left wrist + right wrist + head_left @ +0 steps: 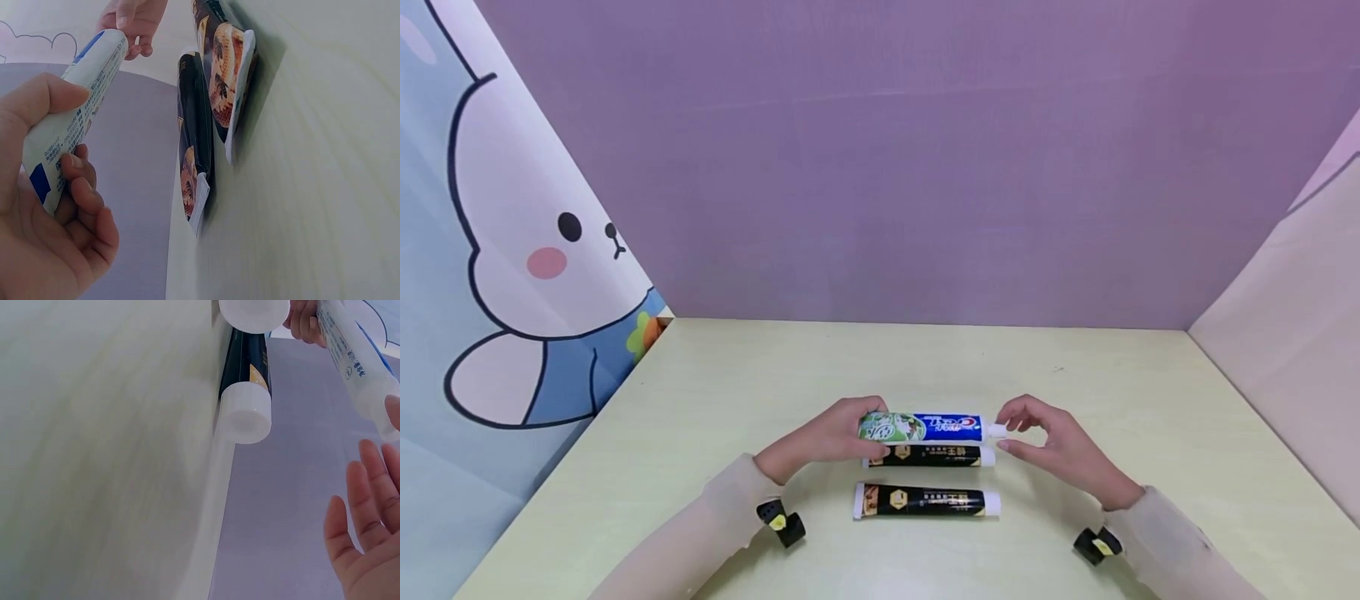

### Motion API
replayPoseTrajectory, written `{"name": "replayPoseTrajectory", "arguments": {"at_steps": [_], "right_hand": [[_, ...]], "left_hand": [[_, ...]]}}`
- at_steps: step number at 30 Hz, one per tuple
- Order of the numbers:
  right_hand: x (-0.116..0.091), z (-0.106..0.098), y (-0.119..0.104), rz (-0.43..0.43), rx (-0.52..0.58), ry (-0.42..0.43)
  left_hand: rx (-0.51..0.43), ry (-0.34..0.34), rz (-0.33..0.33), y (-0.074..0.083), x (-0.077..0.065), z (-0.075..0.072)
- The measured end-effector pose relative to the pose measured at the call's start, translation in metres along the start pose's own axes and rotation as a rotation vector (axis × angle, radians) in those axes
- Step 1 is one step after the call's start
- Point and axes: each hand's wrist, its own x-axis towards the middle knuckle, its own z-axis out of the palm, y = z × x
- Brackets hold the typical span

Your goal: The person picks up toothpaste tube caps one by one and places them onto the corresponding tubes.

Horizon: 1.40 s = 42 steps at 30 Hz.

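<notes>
My left hand point(833, 432) grips the tail end of a blue and green toothpaste tube point(953, 427), thumb on one side and fingers curled on the other. In the left wrist view the tube's white, printed back point(94, 75) shows, raised off the table. At its white cap point(996, 431) is my right hand point(1060, 448), its fingers loosely extended; in the right wrist view the thumb overlaps the cap end. Two black toothpaste tubes with white caps lie on the table: one point(940, 456) just below the held tube in the head view, the other point(925, 501) nearer me.
The pale table point(760, 358) meets a purple wall point(925, 183) at the back. A cartoon-printed sheet point(542, 250) hangs on the left and a pale sheet point(1292, 317) on the right. Each wrist wears a small black camera.
</notes>
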Motion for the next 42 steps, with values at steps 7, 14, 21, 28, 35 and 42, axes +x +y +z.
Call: {"name": "replayPoseTrajectory", "arguments": {"at_steps": [7,14,21,28,35,42], "right_hand": [[-0.001,0.004,0.014,-0.016,-0.006,0.018],[-0.003,0.004,0.020,-0.010,0.001,0.008],[-0.002,0.005,0.021,-0.029,-0.002,0.003],[-0.002,0.004,0.023,0.000,0.003,-0.004],[-0.001,0.003,0.022,0.053,0.005,-0.027],[-0.001,0.003,0.022,0.062,-0.009,-0.034]], "left_hand": [[-0.001,0.000,-0.009,0.026,-0.008,-0.004],[-0.020,0.000,-0.016,0.024,-0.007,-0.003],[-0.012,0.015,-0.041,0.019,-0.005,-0.001],[-0.027,0.001,-0.034,0.019,-0.005,-0.002],[-0.033,-0.011,-0.023,0.020,-0.005,-0.003],[-0.039,-0.007,-0.025,0.021,-0.006,-0.003]]}}
